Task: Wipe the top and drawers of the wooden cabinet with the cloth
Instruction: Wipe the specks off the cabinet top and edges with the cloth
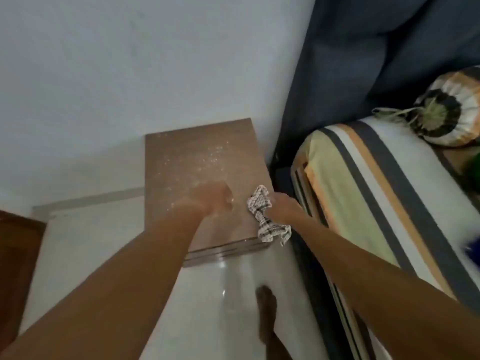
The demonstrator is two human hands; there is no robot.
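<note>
The wooden cabinet [181, 162] stands against the wall, its brown top speckled with pale dust or crumbs. My right hand [281, 206] is over the top's right front corner, shut on a checked white-and-dark cloth [262, 214] that hangs down past the edge. My left hand [217, 200] hovers blurred over the front middle of the top, fingers curled, nothing in it. The drawer fronts [226, 252] show only as thin edges below the top.
A bed with a striped sheet [376, 193] presses close on the cabinet's right, with a round striped cushion [449, 113] and a dark blue curtain [363, 61] behind. My bare foot [266, 305] stands on the glossy white floor. A brown wooden piece [18, 255] is at left.
</note>
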